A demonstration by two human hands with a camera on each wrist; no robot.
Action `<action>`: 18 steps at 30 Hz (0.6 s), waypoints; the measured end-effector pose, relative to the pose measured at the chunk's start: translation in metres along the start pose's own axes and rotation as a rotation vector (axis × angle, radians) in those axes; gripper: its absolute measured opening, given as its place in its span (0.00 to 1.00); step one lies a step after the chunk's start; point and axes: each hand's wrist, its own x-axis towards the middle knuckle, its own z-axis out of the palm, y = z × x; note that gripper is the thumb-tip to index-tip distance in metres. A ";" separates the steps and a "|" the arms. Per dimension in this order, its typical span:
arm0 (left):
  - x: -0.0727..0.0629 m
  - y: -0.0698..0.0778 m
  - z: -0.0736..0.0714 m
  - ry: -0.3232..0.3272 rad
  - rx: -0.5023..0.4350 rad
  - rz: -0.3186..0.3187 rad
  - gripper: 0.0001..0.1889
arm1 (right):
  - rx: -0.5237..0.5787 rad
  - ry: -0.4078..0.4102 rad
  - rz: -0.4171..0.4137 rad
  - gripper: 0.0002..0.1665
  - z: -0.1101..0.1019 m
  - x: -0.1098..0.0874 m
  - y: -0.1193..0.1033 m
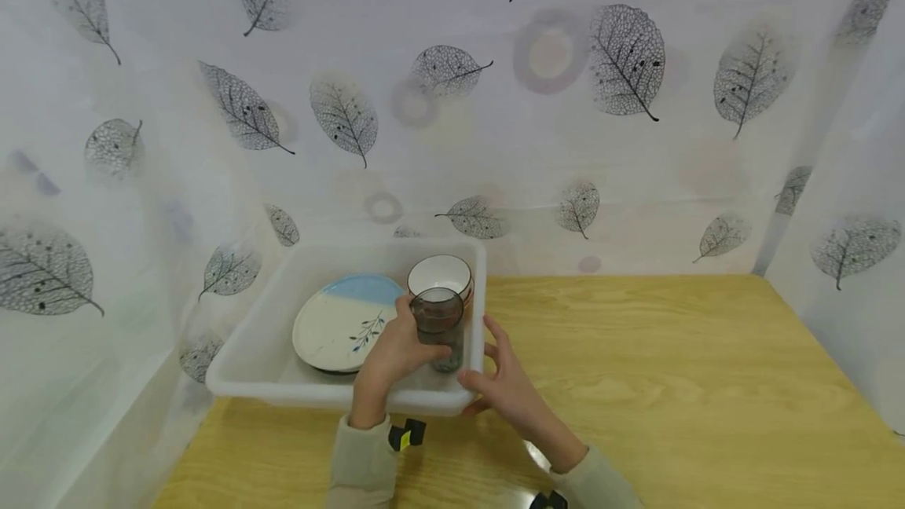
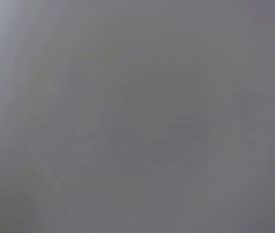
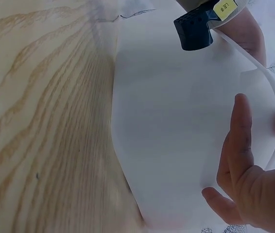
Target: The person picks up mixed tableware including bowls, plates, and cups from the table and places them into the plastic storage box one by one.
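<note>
My left hand (image 1: 392, 356) reaches over the front rim of a white plastic bin (image 1: 258, 391) and grips a smoky drinking glass (image 1: 437, 306), fingers on its left and thumb across the front. Below it shows more dark glass (image 1: 452, 358), overlapping it in this view. My right hand (image 1: 505, 383) holds the bin's front right corner; its thumb is over the rim. In the right wrist view the fingers (image 3: 241, 131) lie nearly straight along the bin's outer wall. The left wrist view is a grey blur.
Inside the bin, a plate (image 1: 339, 328) with a blue edge and leaf sprig lies at the left. A white bowl (image 1: 440, 272) with a dark rim sits at the back right. The wooden table (image 1: 672, 383) extends to the right. A leaf-print curtain (image 1: 537, 132) stands behind.
</note>
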 end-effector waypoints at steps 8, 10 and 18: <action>0.002 0.000 0.001 -0.009 -0.018 -0.015 0.55 | -0.045 -0.015 0.019 0.59 -0.006 0.004 -0.001; 0.003 -0.001 0.002 -0.019 -0.020 -0.018 0.56 | -0.077 -0.029 0.018 0.57 -0.009 0.005 -0.001; 0.010 0.001 -0.001 -0.056 -0.063 -0.016 0.60 | -0.195 -0.018 0.009 0.52 -0.039 0.010 -0.015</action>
